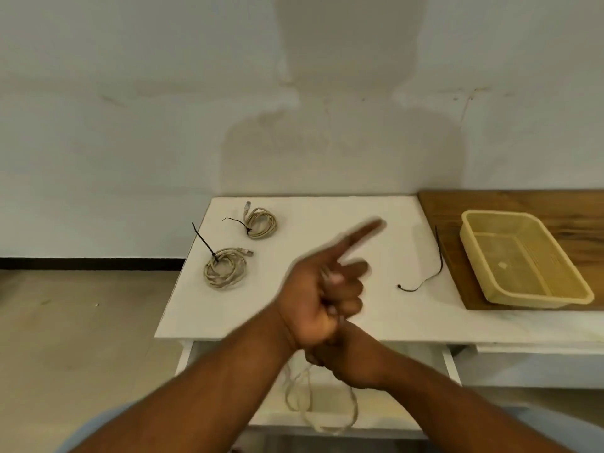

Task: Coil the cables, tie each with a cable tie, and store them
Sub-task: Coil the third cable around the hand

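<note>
Two beige cable coils lie on the white table, each bound with a black cable tie: the far coil and the near coil. A loose black cable tie lies at the table's right side. My left hand is blurred over the table's front, forefinger stretched out, the other fingers closed around a beige cable. That cable hangs in loops below the hands, over the open drawer. My right hand sits under the left one, closed on the same cable, mostly hidden.
A yellow plastic basket with nothing in it stands on a wooden board at the right. An open white drawer juts out below the table's front edge. A bare wall rises behind; floor lies to the left.
</note>
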